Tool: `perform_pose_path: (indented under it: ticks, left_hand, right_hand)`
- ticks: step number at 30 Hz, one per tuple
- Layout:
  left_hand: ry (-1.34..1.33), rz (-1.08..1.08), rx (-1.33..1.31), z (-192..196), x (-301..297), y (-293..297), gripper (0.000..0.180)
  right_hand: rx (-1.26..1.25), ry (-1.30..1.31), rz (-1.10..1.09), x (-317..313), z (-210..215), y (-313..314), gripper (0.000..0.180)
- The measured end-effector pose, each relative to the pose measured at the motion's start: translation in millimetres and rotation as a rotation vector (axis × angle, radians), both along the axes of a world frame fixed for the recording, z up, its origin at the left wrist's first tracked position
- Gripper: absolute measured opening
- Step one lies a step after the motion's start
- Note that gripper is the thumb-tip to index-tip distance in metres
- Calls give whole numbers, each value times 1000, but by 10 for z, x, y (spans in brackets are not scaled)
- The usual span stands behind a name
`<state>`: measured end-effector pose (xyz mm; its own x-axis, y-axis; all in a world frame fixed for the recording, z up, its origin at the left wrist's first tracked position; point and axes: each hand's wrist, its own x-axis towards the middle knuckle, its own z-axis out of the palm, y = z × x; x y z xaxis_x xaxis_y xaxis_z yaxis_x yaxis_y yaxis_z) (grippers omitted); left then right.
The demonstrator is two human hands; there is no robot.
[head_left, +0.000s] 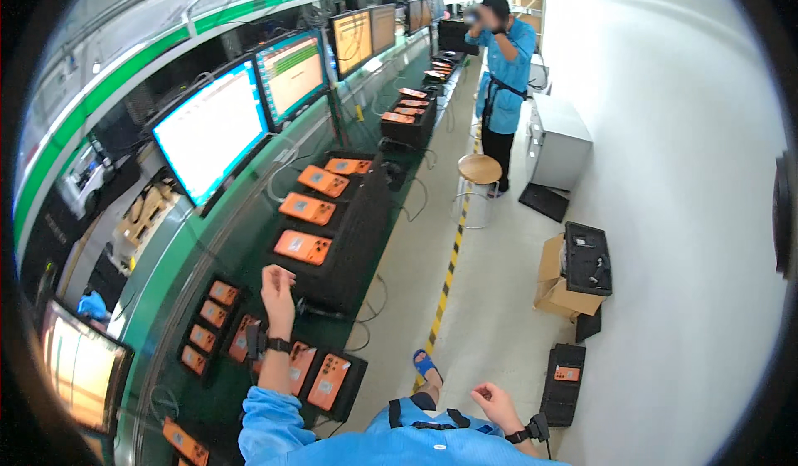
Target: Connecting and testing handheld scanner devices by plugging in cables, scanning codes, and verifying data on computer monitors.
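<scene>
My left hand (278, 290) is raised over the green bench, just in front of a black foam block (326, 279). Its fingers are curled in, and I see nothing in them. On that block lie several orange phones, the nearest phone (302, 247) just beyond my fingertips. Under my left forearm, more orange phones rest in a black tray (353, 389), partly hidden by the arm. My right hand (496, 405) hangs beside my body above the floor, fingers loosely closed with nothing visible in them. Each wrist wears a black strap with a small device.
Monitors (214, 133) line the bench on the left. A small black tray (208, 326) holds several orange phones. Ahead, a person (503, 75) in blue stands by a round stool (480, 168). Along the right wall are a cardboard box (550, 279) and a black case (565, 399).
</scene>
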<state>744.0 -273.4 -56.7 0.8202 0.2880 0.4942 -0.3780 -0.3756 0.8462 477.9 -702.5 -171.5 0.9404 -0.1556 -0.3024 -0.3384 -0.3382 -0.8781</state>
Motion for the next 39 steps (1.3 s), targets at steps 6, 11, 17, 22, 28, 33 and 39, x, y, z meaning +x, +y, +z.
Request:
perform_pose_path:
  ticks: [6, 11, 17, 22, 28, 33, 39]
  left_hand:
    - [97, 221, 162, -373, 1159, 82, 14]
    - [225, 377, 141, -360, 1016, -140, 20]
    - [228, 413, 179, -173, 989, -275, 15]
    - [295, 411, 221, -39, 1021, -291, 14]
    - [184, 280, -276, -168, 998, -173, 33]
    - [396, 417, -281, 200, 1221, -127, 30]
    - [419, 898, 189, 373, 2186, 22, 26]
  right_hand:
    - [-104, 15, -22, 939, -143, -460, 25]
    - [-272, -38, 34, 2158, 188, -672, 23]
    - [-292, -160, 364, 3920, 355, -214, 22]
    - [233, -124, 681, 5465, 1041, 865, 20]
    - [-70, -653, 1090, 6670, 1679, 2308, 25]
    - [-256, -950, 1093, 7348, 1446, 3278, 24]
    - [-355, -1064, 1340, 7635, 1200, 3806, 31]
